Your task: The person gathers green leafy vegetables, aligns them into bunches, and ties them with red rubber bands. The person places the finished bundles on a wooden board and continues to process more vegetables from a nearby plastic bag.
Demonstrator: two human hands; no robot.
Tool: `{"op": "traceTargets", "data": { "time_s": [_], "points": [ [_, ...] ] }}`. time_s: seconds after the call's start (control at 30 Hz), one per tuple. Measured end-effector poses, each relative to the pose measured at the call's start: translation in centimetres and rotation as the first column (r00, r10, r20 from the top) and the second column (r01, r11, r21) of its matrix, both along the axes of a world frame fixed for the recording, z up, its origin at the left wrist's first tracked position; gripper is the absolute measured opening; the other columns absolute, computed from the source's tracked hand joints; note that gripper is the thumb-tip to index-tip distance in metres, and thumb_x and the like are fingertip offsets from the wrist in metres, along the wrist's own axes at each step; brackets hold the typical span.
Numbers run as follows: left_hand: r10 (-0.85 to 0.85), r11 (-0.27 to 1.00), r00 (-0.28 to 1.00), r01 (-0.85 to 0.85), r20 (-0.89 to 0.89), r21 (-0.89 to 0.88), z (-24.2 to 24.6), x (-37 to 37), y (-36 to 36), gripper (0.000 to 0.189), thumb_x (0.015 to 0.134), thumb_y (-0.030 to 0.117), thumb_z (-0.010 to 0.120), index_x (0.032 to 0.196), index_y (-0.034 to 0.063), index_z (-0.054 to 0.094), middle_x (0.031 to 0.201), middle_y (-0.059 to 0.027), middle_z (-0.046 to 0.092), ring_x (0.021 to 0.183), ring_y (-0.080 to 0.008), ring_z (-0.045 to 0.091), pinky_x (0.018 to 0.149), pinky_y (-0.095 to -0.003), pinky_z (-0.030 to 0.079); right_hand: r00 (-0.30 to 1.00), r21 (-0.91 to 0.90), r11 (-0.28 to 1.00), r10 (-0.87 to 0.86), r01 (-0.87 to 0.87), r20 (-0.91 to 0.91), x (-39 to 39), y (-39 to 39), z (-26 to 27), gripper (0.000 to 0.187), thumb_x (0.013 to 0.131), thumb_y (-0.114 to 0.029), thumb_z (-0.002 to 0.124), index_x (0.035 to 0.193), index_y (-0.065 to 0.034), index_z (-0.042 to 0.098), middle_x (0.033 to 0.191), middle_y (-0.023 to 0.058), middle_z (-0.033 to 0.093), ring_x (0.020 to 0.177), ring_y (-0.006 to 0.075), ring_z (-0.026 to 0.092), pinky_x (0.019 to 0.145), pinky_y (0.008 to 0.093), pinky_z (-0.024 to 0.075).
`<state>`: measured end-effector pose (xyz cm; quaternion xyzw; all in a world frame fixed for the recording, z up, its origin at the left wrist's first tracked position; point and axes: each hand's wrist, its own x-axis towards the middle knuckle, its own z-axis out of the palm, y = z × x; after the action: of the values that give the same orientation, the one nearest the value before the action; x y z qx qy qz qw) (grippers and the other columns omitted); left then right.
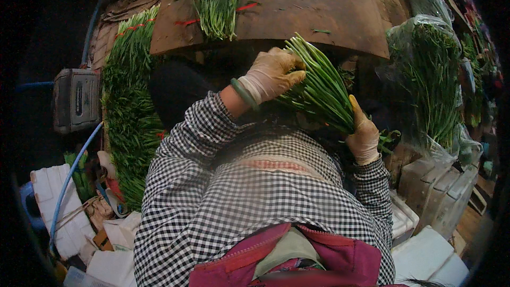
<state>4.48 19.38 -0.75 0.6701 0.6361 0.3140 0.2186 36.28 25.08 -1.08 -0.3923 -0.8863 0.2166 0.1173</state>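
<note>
A loose bunch of long green leafy stalks with pale ends, like garlic chives (324, 83), slants across my lap. Around its lower, greener part my right hand (363, 133), in a pale glove with yellow fingertips, is closed. My left hand (275, 72), gloved alike with a green bangle at the wrist, has its fingers bent at the pale stem ends; whether it grips some stems or only touches them I cannot tell. Beyond the hands is a brown board (314, 6). On it lie another heap of the same greens (217, 2) and a red tie strip (248, 6).
Tied green bundles (131, 87) are stacked along the left, beside a grey box (77, 99) and a blue hose (71, 175). At right stand bagged greens (432, 75) above a translucent plastic container (438, 191). White foam boxes (61, 211) lie low on both sides.
</note>
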Motion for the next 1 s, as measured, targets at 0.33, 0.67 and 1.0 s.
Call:
{"op": "traceTargets", "data": {
  "time_s": [0.33,0.67,1.0],
  "points": [
    [-0.158,0.966,0.945,0.089,-0.285,-0.242,0.6,-2.1,0.0,0.036,0.087,0.041,0.07,0.111,0.0143,0.067,0.098,-0.0151,0.07,0.097,-0.0364,0.066,0.087,-0.0476,0.049,0.999,-0.009,0.999,-0.05,0.05,-0.004,1.1,0.1,-0.3,0.078,0.081,-0.011,0.081,0.15,-0.0121,0.044,0.124,0.0145,0.069,0.11,0.0272,0.069,0.089,0.032,0.0553],
    [0.267,0.943,0.93,-0.198,0.253,-0.266,-1.6,-6.5,0.2,0.032,0.098,0.029,0.065,0.11,-0.0004,0.065,0.096,-0.0062,0.067,0.089,-0.0172,0.061,0.082,-0.0306,0.05,0.975,0.004,0.996,-0.09,0.093,-0.203,3.4,0.3,0.8,0.078,0.083,-0.009,0.078,0.151,-0.0123,0.041,0.13,0.0153,0.066,0.109,0.029,0.07,0.087,0.0329,0.0565],
    [0.204,0.979,0.956,-0.193,0.209,-0.07,-1.8,-0.1,5.0,0.049,0.095,0.04,0.066,0.119,-0.0029,0.062,0.102,-0.0181,0.07,0.098,-0.0308,0.067,0.09,-0.0368,0.051,0.975,0.272,0.961,0.11,-0.054,-0.196,2.3,0.0,1.2,0.073,0.085,-0.012,0.077,0.149,-0.0046,0.042,0.137,0.0201,0.06,0.108,0.03,0.07,0.085,0.0341,0.0581]
  ]
}}
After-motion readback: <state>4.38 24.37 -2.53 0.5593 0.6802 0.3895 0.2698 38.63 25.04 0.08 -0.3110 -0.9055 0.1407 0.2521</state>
